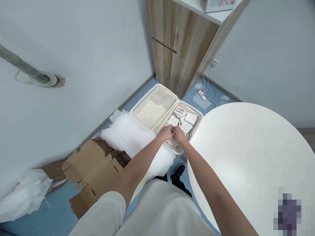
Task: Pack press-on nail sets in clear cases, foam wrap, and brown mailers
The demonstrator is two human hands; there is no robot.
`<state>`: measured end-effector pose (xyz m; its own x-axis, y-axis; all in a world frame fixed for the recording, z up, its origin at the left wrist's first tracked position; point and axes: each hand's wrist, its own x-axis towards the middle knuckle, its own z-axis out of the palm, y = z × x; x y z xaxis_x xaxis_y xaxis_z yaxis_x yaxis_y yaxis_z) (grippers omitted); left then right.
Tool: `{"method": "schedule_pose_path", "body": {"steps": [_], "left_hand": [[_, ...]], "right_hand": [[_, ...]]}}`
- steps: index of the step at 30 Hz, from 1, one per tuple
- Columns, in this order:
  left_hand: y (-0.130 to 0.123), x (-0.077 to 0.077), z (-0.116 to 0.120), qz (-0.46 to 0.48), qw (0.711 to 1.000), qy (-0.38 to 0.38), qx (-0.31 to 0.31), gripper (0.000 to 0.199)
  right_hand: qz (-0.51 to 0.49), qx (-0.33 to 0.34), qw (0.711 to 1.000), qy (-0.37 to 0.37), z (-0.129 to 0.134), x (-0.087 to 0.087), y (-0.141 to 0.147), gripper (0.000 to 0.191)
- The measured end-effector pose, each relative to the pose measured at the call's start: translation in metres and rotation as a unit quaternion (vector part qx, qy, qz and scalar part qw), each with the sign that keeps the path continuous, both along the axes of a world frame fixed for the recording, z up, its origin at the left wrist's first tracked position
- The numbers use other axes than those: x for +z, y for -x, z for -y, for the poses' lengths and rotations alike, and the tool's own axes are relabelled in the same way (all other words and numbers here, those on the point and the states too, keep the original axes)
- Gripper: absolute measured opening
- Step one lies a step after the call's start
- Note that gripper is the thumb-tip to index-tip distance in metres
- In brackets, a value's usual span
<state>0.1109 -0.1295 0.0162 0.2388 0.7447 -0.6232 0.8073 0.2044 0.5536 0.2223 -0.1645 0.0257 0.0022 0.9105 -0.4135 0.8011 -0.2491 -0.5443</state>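
My left hand (165, 133) and my right hand (179, 135) meet over the near half of a white plastic basket (199, 118). Between their closed fingers is a small brown-and-white patterned item (172, 128), too small to identify. Inside the basket lie several white cards (186, 127) with printed text, some overlapping. The hands hide part of this pile. A second white basket (150, 113) stands against the first on its left, with clear plastic packets (163, 98) at its far end.
White foam sheeting (128, 132) and flattened cardboard boxes (91, 167) lie to the left. A round white table (251, 157) fills the right side. Beyond the baskets stand a wooden cabinet (182, 42) and a power strip (202, 95) with cables on the floor.
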Motion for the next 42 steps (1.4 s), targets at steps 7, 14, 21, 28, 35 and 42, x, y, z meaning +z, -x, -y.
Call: {"method": "schedule_pose_path", "body": {"steps": [7, 14, 21, 28, 35, 42], "left_hand": [[-0.001, -0.004, 0.006, -0.031, 0.999, -0.006, -0.027, 0.044], [-0.001, 0.012, 0.016, -0.008, 0.992, -0.122, -0.010, 0.035], [-0.001, 0.049, 0.021, 0.074, 0.960, -0.266, 0.052, 0.030], [-0.003, 0.078, 0.032, 0.280, 0.929, -0.173, 0.171, 0.025], [-0.024, 0.133, 0.097, 0.381, 0.907, 0.041, 0.178, 0.039], [-0.071, 0.162, 0.180, 0.450, 0.874, 0.085, 0.164, 0.038]], "right_hand": [[0.105, -0.003, 0.994, 0.013, -0.004, -0.012, 0.012, 0.034], [0.042, -0.063, 0.995, -0.062, -0.007, -0.005, 0.002, 0.021], [-0.112, -0.134, 0.968, -0.182, -0.007, 0.028, -0.023, 0.017], [-0.251, -0.160, 0.935, -0.193, 0.022, 0.071, -0.050, 0.024], [-0.437, -0.186, 0.869, -0.134, 0.099, 0.118, -0.098, 0.034], [-0.477, -0.212, 0.838, -0.160, 0.227, 0.158, -0.147, 0.043]]}}
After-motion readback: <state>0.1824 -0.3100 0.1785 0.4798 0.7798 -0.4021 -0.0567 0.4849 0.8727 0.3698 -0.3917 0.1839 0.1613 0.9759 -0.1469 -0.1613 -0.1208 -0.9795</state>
